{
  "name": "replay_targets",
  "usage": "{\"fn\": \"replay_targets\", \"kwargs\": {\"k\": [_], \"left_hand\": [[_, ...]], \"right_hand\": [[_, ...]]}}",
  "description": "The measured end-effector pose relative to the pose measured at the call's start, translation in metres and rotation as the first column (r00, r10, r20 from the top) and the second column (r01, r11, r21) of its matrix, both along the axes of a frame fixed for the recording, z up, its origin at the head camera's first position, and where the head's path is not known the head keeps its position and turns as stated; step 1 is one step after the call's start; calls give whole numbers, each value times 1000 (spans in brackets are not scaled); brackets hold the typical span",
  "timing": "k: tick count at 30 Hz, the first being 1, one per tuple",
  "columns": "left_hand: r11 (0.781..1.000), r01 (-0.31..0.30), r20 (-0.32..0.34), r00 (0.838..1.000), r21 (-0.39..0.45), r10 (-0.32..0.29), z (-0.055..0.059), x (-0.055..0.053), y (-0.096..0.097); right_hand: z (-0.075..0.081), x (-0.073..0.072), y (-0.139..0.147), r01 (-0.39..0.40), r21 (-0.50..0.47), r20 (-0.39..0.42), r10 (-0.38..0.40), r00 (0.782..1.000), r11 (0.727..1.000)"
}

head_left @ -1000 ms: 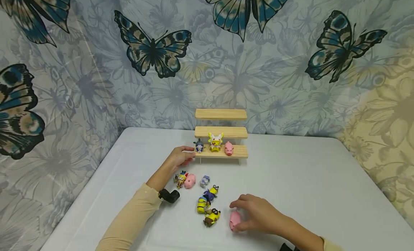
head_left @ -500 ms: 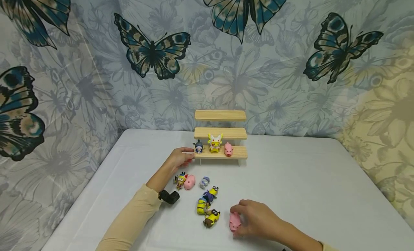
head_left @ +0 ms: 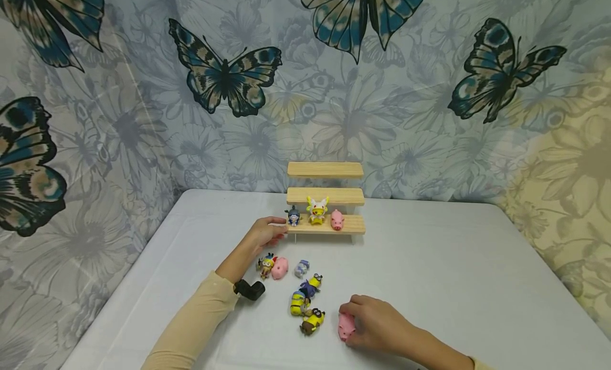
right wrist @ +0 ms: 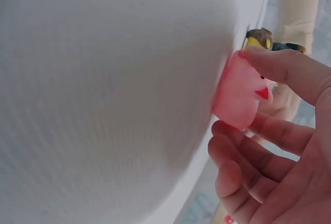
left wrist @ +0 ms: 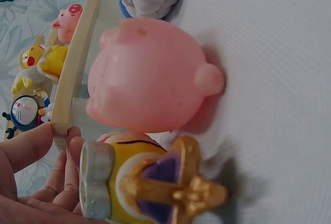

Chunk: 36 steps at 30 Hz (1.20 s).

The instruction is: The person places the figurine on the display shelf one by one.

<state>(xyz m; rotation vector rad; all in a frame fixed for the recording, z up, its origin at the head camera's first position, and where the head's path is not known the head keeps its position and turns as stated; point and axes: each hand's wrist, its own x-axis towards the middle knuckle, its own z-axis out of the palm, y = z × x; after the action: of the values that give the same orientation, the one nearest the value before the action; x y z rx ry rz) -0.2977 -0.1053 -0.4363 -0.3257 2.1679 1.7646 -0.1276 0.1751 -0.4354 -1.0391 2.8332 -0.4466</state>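
My left hand [head_left: 264, 235] pinches the left end of the lowest step of a three-tier wooden display stand [head_left: 325, 195]; the left wrist view shows thumb and fingers on either side of the board [left wrist: 77, 63]. On that step stand a dark-haired figurine [head_left: 293, 216], a yellow figurine with white ears [head_left: 317, 211] and a pink pig [head_left: 337, 220]. Near the table's front, my right hand [head_left: 382, 323] holds another pink pig figurine [head_left: 346, 326] between thumb and fingers. In the right wrist view this pig [right wrist: 238, 89] appears to touch the white tabletop.
Several minion figurines [head_left: 312, 322] lie left of my right hand. Close to my left wrist are a minion with a gold ornament [head_left: 265, 266], a pink pig [head_left: 280, 267] and a grey-blue figurine [head_left: 302, 268]. A butterfly-print cloth [head_left: 353, 115] hangs behind the white table [head_left: 458, 274].
My right thumb and fingers have closed in on the pink pig, which has turned slightly and now shows its face. The left hand stays on the stand.
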Motion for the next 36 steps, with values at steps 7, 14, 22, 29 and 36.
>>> {"fn": "replay_targets", "kwargs": {"k": [7, 14, 22, 29, 36], "left_hand": [[1000, 10, 9, 1000, -4, -10, -1, 3, 0], [1000, 12, -11, 1000, 8, -12, 2, -1, -1], [1000, 17, -7, 1000, 12, -17, 4, -3, -1], [1000, 17, -10, 1000, 16, -17, 5, -3, -1], [1000, 22, -5, 1000, 14, -22, 3, -1, -1]], "right_hand": [[3, -4, 3, 22, -30, 29, -22, 999, 999], [16, -15, 7, 62, -63, 62, -58, 996, 996], [30, -28, 12, 151, -133, 150, -130, 980, 980], [37, -37, 18, 163, -180, 151, -137, 979, 970], [37, -45, 23, 133, -203, 79, -119, 990, 970]]}}
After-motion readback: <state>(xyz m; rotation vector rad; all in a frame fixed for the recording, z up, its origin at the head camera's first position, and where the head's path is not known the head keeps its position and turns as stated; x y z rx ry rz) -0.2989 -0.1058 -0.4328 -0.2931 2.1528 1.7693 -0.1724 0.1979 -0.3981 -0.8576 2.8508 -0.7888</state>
